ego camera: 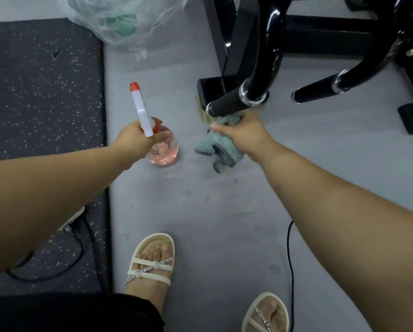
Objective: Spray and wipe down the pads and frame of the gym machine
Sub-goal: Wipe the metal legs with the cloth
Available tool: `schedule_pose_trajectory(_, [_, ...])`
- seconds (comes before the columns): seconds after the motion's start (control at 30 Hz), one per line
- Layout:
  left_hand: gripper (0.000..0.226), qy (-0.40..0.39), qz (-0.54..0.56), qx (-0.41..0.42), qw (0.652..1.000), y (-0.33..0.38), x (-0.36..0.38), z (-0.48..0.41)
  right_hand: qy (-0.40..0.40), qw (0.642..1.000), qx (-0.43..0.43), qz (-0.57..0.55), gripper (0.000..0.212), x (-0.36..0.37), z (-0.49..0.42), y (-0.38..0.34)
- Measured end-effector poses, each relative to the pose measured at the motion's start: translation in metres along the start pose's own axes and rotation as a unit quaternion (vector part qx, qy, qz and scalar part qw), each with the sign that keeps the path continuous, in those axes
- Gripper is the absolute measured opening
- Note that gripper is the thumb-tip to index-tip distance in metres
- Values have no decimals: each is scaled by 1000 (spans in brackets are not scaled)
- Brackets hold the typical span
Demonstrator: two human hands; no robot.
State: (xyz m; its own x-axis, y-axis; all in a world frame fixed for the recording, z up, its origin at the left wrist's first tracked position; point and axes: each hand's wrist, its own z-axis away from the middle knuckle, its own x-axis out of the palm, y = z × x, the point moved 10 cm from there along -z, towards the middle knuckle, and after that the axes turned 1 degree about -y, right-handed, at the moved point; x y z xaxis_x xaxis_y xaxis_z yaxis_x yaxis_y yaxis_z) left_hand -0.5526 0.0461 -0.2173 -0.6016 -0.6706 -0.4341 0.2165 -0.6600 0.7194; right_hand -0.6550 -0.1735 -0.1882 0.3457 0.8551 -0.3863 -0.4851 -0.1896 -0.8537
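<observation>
Grey floor [224,200] fills the view, with a dark speckled mat [40,80] at the left and the black gym machine [260,44] at the upper right. A clear plastic bag [128,17] lies at the top. Left hand [133,137] grips the neck of a spray bottle [164,149] holding pink liquid, nozzle pointing away from the person. Right hand [243,133] clutches a blue-green cloth [215,147], bunched just beneath the machine's padded handle [227,104] and apparently touching it.

head-worn view, looking steeply down, close
</observation>
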Motion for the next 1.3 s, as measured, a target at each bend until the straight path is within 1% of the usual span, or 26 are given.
schedule_pose_trajectory(0.03, [36, -14, -8, 6, 1000, 4, -2, 4, -81, 996, 15, 44, 38, 4, 2, 4])
schedule_pose_trajectory(0.07, [35, -30, -17, 14, 999, 13, -4, 8, -151, 983, 39, 100, 39, 1, 6, 8])
schedule_pose_trajectory(0.1, [36, -49, -23, 21, 998, 23, -5, 16, -196, 966, 72, 150, 41, -8, 14, 14])
schedule_pose_trajectory(0.13, [37, -65, -22, 23, 997, 32, -7, 26, -219, 952, 108, 182, 43, -17, 22, 20])
schedule_pose_trajectory(0.17, [39, -76, -19, 32, 996, 42, -11, 38, -218, 949, 138, 181, 45, -27, 29, 22])
schedule_pose_trajectory(0.23, [44, -97, -35, 60, 993, 67, -19, 61, -187, 961, 177, 104, 41, -47, 44, 14])
schedule_pose_trajectory(0.3, [40, -120, -59, 88, 987, 105, -29, 90, -158, 965, 209, -12, 32, -67, 70, -12])
schedule_pose_trajectory(0.37, [42, -130, -80, 118, 981, 137, -37, 118, -118, 955, 243, -123, 29, -83, 95, -28])
schedule_pose_trajectory(0.43, [43, -129, -102, 144, 976, 171, -43, 141, -57, 938, 262, -218, 32, -98, 114, -41])
schedule_pose_trajectory(0.5, [41, -144, -99, 152, 973, 213, -51, 172, 2, 921, 282, -270, 27, -113, 138, -64])
schedule_pose_trajectory(0.57, [38, -157, -97, 159, 970, 247, -59, 194, 40, 908, 298, -290, 20, -123, 158, -89])
schedule_pose_trajectory(0.63, [29, -168, -88, 148, 971, 275, -72, 214, 47, 900, 318, -296, 19, -128, 177, -121])
schedule_pose_trajectory(0.67, [28, -168, -83, 143, 972, 287, -78, 221, 50, 897, 323, -298, 21, -132, 184, -137])
schedule_pose_trajectory(0.77, [33, -183, -59, 133, 972, 325, -101, 245, 67, 889, 331, -310, 28, -150, 200, -191])
schedule_pose_trajectory(0.9, [34, -193, -39, 127, 972, 369, -134, 270, 93, 880, 324, -334, 29, -170, 211, -250])
schedule_pose_trajectory(0.97, [34, -181, -33, 109, 977, 390, -158, 280, 102, 876, 317, -348, 30, -181, 214, -277])
schedule_pose_trajectory(1.1, [34, -155, -58, 91, 982, 421, -196, 284, 138, 846, 329, -395, 36, -203, 216, -307])
schedule_pose_trajectory(1.17, [32, -141, -68, 75, 985, 443, -213, 281, 144, 837, 338, -405, 40, -213, 212, -325])
schedule_pose_trajectory(1.3, [35, -95, -69, 57, 991, 499, -243, 267, 163, 836, 332, -404, 42, -232, 183, -371])
